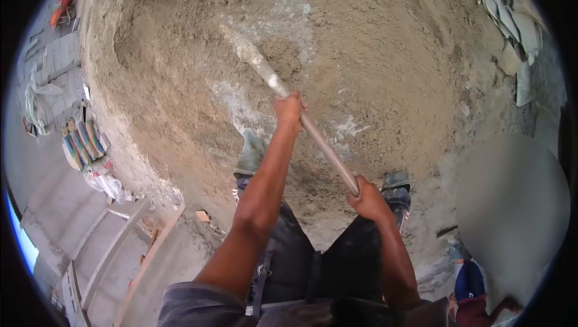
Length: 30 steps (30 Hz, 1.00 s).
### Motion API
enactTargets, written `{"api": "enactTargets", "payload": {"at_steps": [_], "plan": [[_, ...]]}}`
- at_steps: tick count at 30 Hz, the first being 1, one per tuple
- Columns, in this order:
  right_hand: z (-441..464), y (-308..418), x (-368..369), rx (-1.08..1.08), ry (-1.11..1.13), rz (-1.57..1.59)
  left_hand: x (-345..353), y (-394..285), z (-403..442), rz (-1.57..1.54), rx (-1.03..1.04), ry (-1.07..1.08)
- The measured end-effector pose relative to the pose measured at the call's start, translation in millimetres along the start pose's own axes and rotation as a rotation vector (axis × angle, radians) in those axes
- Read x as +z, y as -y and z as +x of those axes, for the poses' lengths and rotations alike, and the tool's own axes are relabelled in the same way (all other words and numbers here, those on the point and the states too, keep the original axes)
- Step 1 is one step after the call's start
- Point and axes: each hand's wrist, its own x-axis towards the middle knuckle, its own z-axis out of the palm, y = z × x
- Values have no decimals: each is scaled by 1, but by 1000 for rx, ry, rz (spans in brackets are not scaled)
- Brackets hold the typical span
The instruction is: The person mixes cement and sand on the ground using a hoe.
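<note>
The left hand is wrapped around the middle of a long-handled tool; its near end is gripped by the right hand. The tool is slanted across the centre, from the right knee up and left into a broad spread of sandy soil. The shaft is judged stiff and hard to break, with weight likely felt at the far end; some slipping might be caused by dust. It is best held as shown, with hands well apart. The shaft is seen as straight, round and brownish-grey, its far part caked with pale material. No blade can be made out. Beyond it, the soil is marked by a pale powder patch.
</note>
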Motion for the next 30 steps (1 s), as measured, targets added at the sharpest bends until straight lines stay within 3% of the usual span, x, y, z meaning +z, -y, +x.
{"api": "enactTargets", "payload": {"at_steps": [2,4,6,8,10,14,16,19,21,23,24,26,28,29,30], "plan": [[-45,-53,7,-39,-90,-52,7,27,-76,50,-100,-30],[-95,-87,13,73,-101,-83,4,45,-149,9,-124,47],[-125,-146,28,2,-148,-219,-6,79,-189,-76,-202,81],[-134,-165,33,-151,-211,-291,-19,68,-211,-157,-164,54],[-99,-136,42,-251,-217,-266,-37,30,-223,-202,-68,10],[26,32,102,-648,-188,-158,-137,-157,-186,-161,408,-8],[101,177,139,-852,-187,-34,-192,-273,-155,-63,859,-111],[181,396,189,-987,-84,94,-266,-410,-88,365,1440,-548],[214,509,218,-1057,-76,37,-295,-452,-33,615,1230,-855],[256,573,255,-1052,-28,117,-330,-445,77,601,1494,-971],[278,581,269,-1042,-11,206,-327,-428,82,606,1149,-786],[296,538,280,-914,35,283,-321,-376,103,697,934,-696],[336,443,288,-517,171,287,-295,-288,134,713,563,-492],[312,402,276,-306,183,276,-283,-236,149,728,390,-387],[319,350,280,-242,149,213,-280,-178,173,784,294,-244]]}}
